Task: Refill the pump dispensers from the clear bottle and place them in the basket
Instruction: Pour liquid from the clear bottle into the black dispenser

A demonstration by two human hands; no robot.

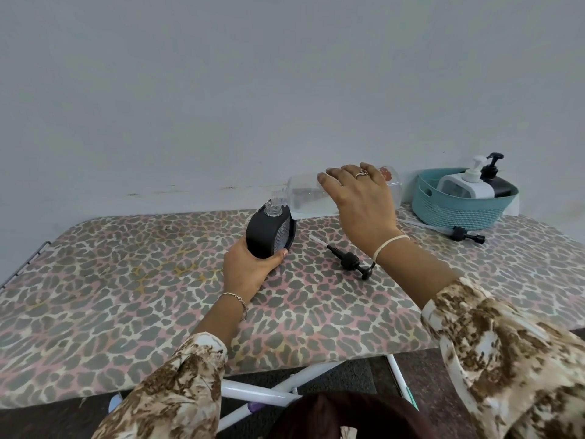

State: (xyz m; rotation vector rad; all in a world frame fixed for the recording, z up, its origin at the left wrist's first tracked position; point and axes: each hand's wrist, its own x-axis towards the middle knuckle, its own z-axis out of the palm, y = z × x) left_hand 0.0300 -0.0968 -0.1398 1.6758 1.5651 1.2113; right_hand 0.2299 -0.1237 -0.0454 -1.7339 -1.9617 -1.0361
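My left hand (pixel 245 270) grips the base of a black dispenser (pixel 269 232) that stands upright on the table with its clear neck uncovered. My right hand (pixel 357 198) holds the clear bottle (pixel 305 198) tipped on its side, its mouth touching the dispenser's neck. Clear liquid lies along the bottle's lower side. A black pump head (pixel 349 261) with its tube lies on the table just right of the dispenser. In the teal basket (pixel 456 210) at the far right stand a white pump dispenser (pixel 468 182) and a black one (pixel 497 182).
A second black pump head with a long tube (pixel 459 232) lies in front of the basket. The leopard-print board (pixel 126 280) runs along a pale wall; its near edge and white folding legs (pixel 285 384) show below my arms.
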